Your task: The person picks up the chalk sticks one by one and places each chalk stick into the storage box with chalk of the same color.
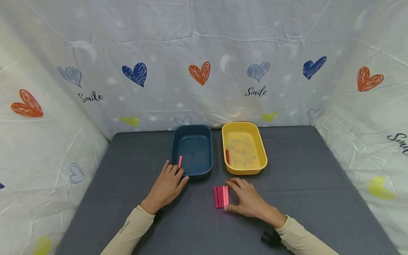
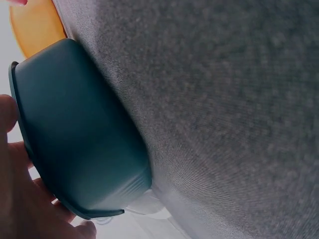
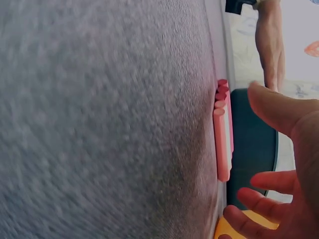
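A row of round sticks lies side by side on the table, dark pink sticks (image 1: pixel 218 197) at the left and light pink sticks (image 3: pixel 222 144) at the right. Over the row's right end my right hand (image 1: pixel 249 199) spreads thumb and fingers, fingertips by its two ends. That hand's palm is free in the right wrist view. My left hand (image 1: pixel 168 185) lies over the near left corner of the dark blue tray (image 1: pixel 208 152), fingers across its rim. Just past its fingertips a light pink stick (image 1: pixel 180 161) stands against the tray's inside left wall, its lower end hidden.
Right of the blue tray stands a yellow tray (image 1: pixel 262 150) with a dark red stick (image 1: pixel 227 156) along its left side. Both trays sit near the back of the grey cloth-covered table (image 1: pixel 296 184). A printed white curtain (image 1: pixel 165 85) rises behind and on both sides.
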Tool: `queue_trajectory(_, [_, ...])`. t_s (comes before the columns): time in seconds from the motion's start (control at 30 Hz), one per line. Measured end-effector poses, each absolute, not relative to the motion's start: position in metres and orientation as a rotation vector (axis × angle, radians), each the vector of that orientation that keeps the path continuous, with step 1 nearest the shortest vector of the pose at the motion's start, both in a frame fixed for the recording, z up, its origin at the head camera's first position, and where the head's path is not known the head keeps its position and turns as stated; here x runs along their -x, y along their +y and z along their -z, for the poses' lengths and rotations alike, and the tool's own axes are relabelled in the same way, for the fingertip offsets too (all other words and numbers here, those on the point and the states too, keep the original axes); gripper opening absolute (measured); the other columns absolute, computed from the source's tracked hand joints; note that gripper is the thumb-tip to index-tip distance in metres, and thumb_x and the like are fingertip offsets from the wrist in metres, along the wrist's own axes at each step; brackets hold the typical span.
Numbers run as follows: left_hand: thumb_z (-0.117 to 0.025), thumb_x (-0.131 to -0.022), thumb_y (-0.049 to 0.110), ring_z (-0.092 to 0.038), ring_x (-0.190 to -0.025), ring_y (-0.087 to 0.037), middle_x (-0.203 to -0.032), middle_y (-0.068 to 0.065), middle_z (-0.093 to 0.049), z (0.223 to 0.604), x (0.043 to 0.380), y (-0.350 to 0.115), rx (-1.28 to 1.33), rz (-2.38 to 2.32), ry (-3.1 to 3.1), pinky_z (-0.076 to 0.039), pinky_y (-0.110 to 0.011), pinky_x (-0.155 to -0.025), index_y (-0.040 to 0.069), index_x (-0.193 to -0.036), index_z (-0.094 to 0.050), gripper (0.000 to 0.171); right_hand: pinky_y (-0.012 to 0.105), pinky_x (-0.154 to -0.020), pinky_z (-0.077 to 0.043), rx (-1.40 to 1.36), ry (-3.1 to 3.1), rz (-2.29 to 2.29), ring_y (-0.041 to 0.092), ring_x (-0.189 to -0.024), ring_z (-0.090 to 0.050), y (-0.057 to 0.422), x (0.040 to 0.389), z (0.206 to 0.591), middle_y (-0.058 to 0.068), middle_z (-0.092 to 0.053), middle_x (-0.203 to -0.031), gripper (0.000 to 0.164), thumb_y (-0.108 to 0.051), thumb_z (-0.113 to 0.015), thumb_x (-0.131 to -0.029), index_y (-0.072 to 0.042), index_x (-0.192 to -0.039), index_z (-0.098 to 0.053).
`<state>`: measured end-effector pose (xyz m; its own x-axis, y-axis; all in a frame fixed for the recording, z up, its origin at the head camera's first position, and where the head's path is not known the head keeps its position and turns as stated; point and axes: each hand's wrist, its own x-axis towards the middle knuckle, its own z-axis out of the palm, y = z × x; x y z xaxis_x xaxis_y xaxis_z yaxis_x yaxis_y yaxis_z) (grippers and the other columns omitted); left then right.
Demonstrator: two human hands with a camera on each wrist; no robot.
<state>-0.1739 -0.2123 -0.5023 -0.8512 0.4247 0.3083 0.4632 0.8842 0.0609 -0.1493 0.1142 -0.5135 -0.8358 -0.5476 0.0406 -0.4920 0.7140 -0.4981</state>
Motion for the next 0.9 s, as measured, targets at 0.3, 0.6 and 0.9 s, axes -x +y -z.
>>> queue_trajectory(0.3, [-0.05,-0.102,0.037,-0.053,-0.108,-0.031,-0.105,-0.012,-0.059,0.504,0.1735,-0.2125,0.66,0.176,-2.772,-0.027,-0.061,-0.116,0.009,-0.109,-0.063,0.032,0.052,-0.099,-0.041,0.835,2.79,0.714,0.026,-0.124,-0.048,0.1156,0.153,0.5135,0.006,-0.052,-0.136,0.091,-0.054,-0.084,-0.07,-0.012,-0.143,-0.049])
queue_trajectory(0.6, [-0.049,-0.103,0.033,-0.053,-0.104,-0.03,-0.102,-0.01,-0.058,0.5057,0.1739,-0.2136,0.689,0.165,-2.744,-0.03,-0.06,-0.115,0.01,-0.107,-0.062,0.027,0.05,-0.098,-0.042,0.836,2.801,0.649,0.024,-0.123,-0.048,0.1142,0.1543,0.5166,0.005,-0.053,-0.131,0.088,-0.051,-0.085,-0.069,-0.011,-0.14,-0.052])
queue_trajectory(0.9, [-0.049,-0.103,0.031,-0.054,-0.101,-0.03,-0.099,-0.01,-0.057,0.505,0.1733,-0.2145,0.715,0.159,-2.721,-0.031,-0.06,-0.114,0.009,-0.105,-0.061,0.025,0.048,-0.095,-0.044,0.855,2.81,0.645,0.022,-0.117,-0.05,0.1133,0.1559,0.5166,0.002,-0.055,-0.125,0.074,-0.047,-0.085,-0.071,-0.014,-0.131,-0.059])
